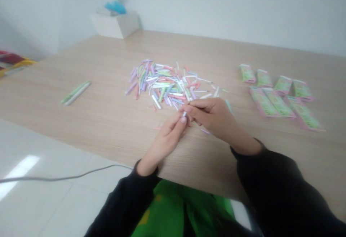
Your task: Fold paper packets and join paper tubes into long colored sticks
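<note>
Left hand [167,139]: You are grasping a short white stick [184,114] at its lower end with your fingertips, raised just above the table.

Right hand [213,116]: You are closing your fingers on the same stick from the other side. Your hands are nearly touching, and you are not clenching a fist. I cannot tell how firmly these fingers are pressing.

Held stick: It is staying between your hands, just in front of the near edge of the pile.

Pile: A loose heap of short pastel sticks [162,84] is lying on the wooden table [108,121], in pink, lilac, green and white.

Stray piece: A lilac stick [204,131] is lying just beside your right hand.

Table, left: Two long green-and-white sticks [75,93] are lying well apart from the heap.

Table, right: Seven pink-edged green packets [263,102] are lying in two rows.

Far corner: A white box [116,26] is holding a blue item [115,7].

You: You are wearing black sleeves [270,179], with green cloth [175,211] across your lap.

Floor: A grey cable [62,177] is running across the white tiles [54,208].
</note>
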`<action>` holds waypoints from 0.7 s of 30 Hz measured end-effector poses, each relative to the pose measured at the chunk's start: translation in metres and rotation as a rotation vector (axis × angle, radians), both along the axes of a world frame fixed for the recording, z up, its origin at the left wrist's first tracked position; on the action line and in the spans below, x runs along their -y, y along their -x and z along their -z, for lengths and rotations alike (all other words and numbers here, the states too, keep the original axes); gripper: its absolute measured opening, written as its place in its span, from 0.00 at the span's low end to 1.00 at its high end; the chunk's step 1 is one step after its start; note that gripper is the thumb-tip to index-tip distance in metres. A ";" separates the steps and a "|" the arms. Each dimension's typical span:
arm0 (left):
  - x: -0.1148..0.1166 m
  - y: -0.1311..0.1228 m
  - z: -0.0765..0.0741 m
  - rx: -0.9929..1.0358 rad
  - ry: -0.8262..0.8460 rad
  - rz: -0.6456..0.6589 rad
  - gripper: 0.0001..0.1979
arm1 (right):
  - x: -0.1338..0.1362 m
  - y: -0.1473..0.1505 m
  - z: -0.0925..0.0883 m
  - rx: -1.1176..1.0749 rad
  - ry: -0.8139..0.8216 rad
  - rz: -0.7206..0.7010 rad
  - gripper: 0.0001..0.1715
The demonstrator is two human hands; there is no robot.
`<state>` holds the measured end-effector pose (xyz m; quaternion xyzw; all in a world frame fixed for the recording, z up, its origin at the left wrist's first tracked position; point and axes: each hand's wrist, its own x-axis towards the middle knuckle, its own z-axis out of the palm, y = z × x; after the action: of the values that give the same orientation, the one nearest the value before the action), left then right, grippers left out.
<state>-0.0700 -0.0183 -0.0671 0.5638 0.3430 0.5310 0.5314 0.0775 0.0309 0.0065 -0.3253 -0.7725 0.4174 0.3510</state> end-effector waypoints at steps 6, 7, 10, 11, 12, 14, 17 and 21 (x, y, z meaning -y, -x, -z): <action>0.000 0.018 0.000 -0.043 0.027 -0.087 0.21 | -0.004 -0.019 0.010 0.034 0.075 0.075 0.20; 0.000 0.025 0.000 -0.054 0.035 -0.110 0.22 | -0.007 -0.031 0.013 0.052 0.062 0.134 0.22; 0.001 0.043 0.005 -0.057 0.076 -0.159 0.23 | -0.022 -0.075 0.029 0.221 -0.034 0.405 0.17; 0.002 0.046 0.007 -0.057 0.095 -0.159 0.23 | -0.029 -0.089 0.036 0.311 -0.055 0.469 0.14; 0.003 0.048 0.009 -0.058 0.113 -0.149 0.23 | -0.035 -0.102 0.044 0.406 -0.086 0.516 0.13; 0.005 0.048 0.011 -0.063 0.140 -0.117 0.23 | -0.048 -0.121 0.060 0.574 -0.151 0.562 0.14; 0.006 0.046 0.012 -0.040 0.148 -0.093 0.22 | -0.064 -0.134 0.078 0.698 -0.223 0.555 0.16; 0.007 0.052 0.013 0.042 0.162 -0.144 0.20 | -0.082 -0.138 0.084 0.707 -0.266 0.516 0.15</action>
<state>-0.1221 -0.0255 -0.0803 0.4815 0.4135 0.5500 0.5427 0.2153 0.1128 -0.0777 -0.5816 -0.7855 0.0768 0.1971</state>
